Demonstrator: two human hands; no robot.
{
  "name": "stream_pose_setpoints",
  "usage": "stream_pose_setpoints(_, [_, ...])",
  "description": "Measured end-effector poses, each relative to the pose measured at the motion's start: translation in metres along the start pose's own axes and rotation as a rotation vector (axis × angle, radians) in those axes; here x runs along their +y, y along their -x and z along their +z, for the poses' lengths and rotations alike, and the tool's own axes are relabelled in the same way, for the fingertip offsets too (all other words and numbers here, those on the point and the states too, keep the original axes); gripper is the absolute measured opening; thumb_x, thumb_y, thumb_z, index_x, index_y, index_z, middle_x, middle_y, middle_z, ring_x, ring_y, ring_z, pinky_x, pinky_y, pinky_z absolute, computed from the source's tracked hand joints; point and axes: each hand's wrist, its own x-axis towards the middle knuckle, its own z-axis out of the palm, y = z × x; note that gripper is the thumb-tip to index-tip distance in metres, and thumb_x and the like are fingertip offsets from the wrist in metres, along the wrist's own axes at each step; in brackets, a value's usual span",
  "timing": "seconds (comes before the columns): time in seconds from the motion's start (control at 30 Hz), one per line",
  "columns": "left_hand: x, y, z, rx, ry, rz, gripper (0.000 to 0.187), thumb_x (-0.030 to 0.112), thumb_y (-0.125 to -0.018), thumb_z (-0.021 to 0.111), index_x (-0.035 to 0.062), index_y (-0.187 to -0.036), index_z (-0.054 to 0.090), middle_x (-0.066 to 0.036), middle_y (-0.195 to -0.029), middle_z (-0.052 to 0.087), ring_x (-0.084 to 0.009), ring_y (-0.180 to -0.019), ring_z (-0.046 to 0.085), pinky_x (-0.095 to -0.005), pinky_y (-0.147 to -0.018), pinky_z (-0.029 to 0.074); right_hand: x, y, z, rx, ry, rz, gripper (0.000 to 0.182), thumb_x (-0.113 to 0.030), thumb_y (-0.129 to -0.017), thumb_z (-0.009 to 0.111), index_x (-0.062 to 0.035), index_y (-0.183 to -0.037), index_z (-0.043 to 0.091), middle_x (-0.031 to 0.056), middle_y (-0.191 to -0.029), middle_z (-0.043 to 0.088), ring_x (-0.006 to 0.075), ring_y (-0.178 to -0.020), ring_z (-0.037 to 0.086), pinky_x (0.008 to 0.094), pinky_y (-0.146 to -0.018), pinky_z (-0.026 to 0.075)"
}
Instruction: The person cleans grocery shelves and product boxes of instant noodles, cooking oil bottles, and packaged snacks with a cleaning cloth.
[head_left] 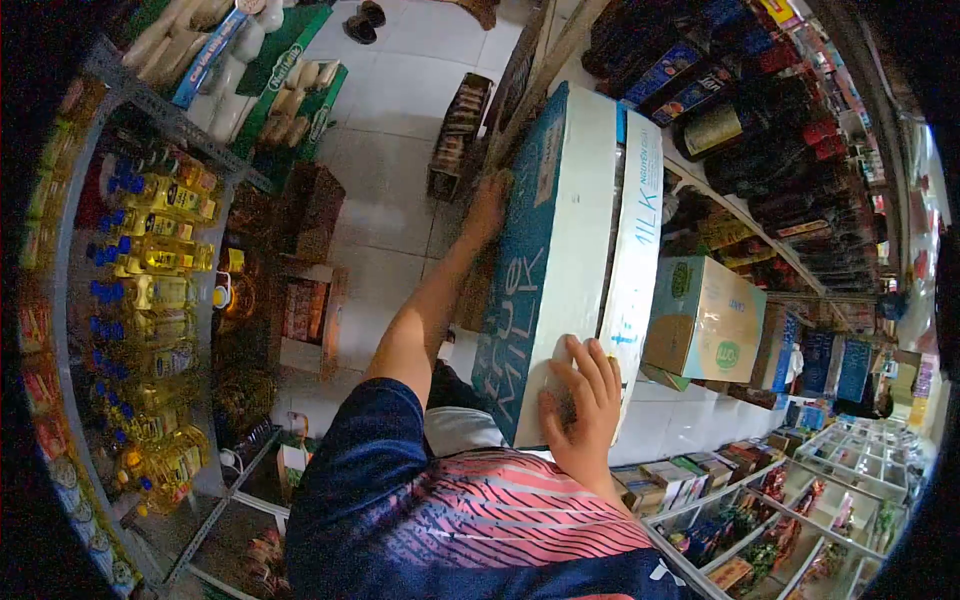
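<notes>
A large blue and white milk carton [580, 230] with "TRUE MILK" lettering is in front of my body. My left hand [490, 195] reaches along the carton's blue left side and holds it near the far end. Its fingers are partly hidden by shade and the box. Around the near end of the white face, my right hand [585, 400] presses on the carton with its fingers bent over the surface and the thumb apart. Right of the carton is a brown cardboard box [710, 320] with a green logo.
Yellow oil bottles [165, 255] with blue caps line a shelf on the left. Dark bottles [715, 130] fill a rack at upper right. A long open box [460, 135] and a pair of sandals [365, 22] lie on the tiled floor [385, 190]. Glass display cases [800, 500] stand at lower right.
</notes>
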Motion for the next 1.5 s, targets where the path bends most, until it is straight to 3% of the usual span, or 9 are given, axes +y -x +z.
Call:
stream_pose_setpoints(0.23, [-0.038,0.000,0.023,-0.095,-0.328,0.094,0.042,0.013,-0.087,0.036,-0.0016,-0.126,0.028,-0.023,-0.127,0.031,-0.0361,-0.117,0.032,-0.0398,-0.097,0.027,-0.003,-0.002,0.000,0.015,-0.013,0.004,0.034,-0.012,-0.067,0.059,-0.0070,-0.099,0.053,0.0101,-0.122,0.044,0.0331,-0.116,0.036,0.0474,-0.096,0.024])
stream_pose_setpoints(0.4, [0.013,0.045,-0.013,-0.027,0.384,0.014,0.039,0.011,-0.086,0.034,0.0025,-0.123,0.037,-0.017,-0.132,0.029,-0.0332,-0.121,0.028,-0.0410,-0.099,0.023,-0.003,-0.001,-0.004,0.012,-0.001,-0.019,0.036,-0.016,-0.069,0.059,-0.0072,-0.103,0.049,0.0098,-0.123,0.041,0.0312,-0.114,0.036,0.0472,-0.096,0.023])
stream_pose_setpoints(0.43, [-0.038,0.062,0.009,-0.056,-0.402,0.200,0.039,0.014,-0.087,0.031,0.0015,-0.125,0.033,-0.018,-0.132,0.028,-0.0335,-0.122,0.026,-0.0413,-0.100,0.022,-0.002,0.001,-0.002,0.025,-0.008,-0.021,0.035,-0.017,-0.071,0.057,-0.0073,-0.103,0.049,0.0098,-0.124,0.040,0.0302,-0.116,0.034,0.0470,-0.097,0.022])
stream_pose_setpoints(0.47, [0.024,0.058,-0.021,-0.180,0.099,-0.203,0.040,0.014,-0.087,0.031,0.0013,-0.125,0.033,-0.019,-0.132,0.027,-0.0337,-0.121,0.026,-0.0406,-0.099,0.023,-0.002,0.001,-0.002,0.054,-0.024,-0.013,0.033,-0.015,-0.069,0.059,-0.0097,-0.101,0.051,0.0091,-0.121,0.043,0.0304,-0.114,0.037,0.0463,-0.095,0.025])
stream_pose_setpoints(0.5, [-0.024,0.091,0.009,0.071,-0.064,0.149,0.039,0.017,-0.087,0.033,0.0002,-0.123,0.034,-0.021,-0.129,0.030,-0.0350,-0.119,0.029,-0.0391,-0.099,0.023,-0.002,0.002,-0.002,0.067,-0.033,-0.023,0.033,-0.016,-0.070,0.059,-0.0096,-0.101,0.051,0.0091,-0.122,0.042,0.0302,-0.115,0.036,0.0463,-0.096,0.024])
stream_pose_setpoints(0.53, [0.076,0.093,-0.038,-0.068,0.153,-0.303,0.037,0.019,-0.085,0.040,0.0008,-0.117,0.043,-0.022,-0.120,0.042,-0.0343,-0.113,0.037,-0.0377,-0.096,0.028,0.000,0.004,-0.001,0.078,-0.041,-0.034,0.033,-0.016,-0.070,0.059,-0.0094,-0.102,0.050,0.0090,-0.122,0.042,0.0300,-0.115,0.036,0.0463,-0.096,0.024])
stream_pose_setpoints(0.67, [0.087,0.153,-0.018,-0.190,0.035,-0.209,0.036,0.018,-0.084,0.041,0.0011,-0.116,0.044,-0.021,-0.117,0.044,-0.0339,-0.110,0.040,-0.0375,-0.094,0.030,0.008,0.013,-0.002,0.098,-0.120,-0.102,0.037,-0.019,-0.070,0.059,-0.0082,-0.104,0.049,0.0109,-0.125,0.037,0.0301,-0.117,0.033,0.0465,-0.097,0.023])
stream_pose_setpoints(1.03, [0.060,0.330,-0.034,-0.276,-0.432,-0.063,0.033,0.016,-0.081,0.046,0.0021,-0.111,0.049,-0.020,-0.106,0.053,-0.0326,-0.102,0.048,-0.0368,-0.088,0.037,0.123,0.150,-0.014,0.143,-0.820,-0.126,0.009,-0.005,-0.077,0.053,-0.0016,-0.083,0.057,0.0118,-0.079,0.059,0.0264,-0.072,0.057,0.0336,-0.063,0.044])
stream_pose_setpoints(1.5, [0.330,0.311,0.193,-0.566,0.775,-0.342,0.029,0.014,-0.082,0.051,0.0035,-0.109,0.047,-0.005,-0.105,0.051,-0.0129,-0.096,0.049,-0.0256,-0.082,0.039,0.273,0.257,-0.052,0.303,-0.419,0.054,0.052,-0.021,-0.072,0.061,-0.0082,-0.118,0.041,0.0199,-0.127,0.028,0.0385,-0.118,0.027,0.0420,-0.097,0.025])
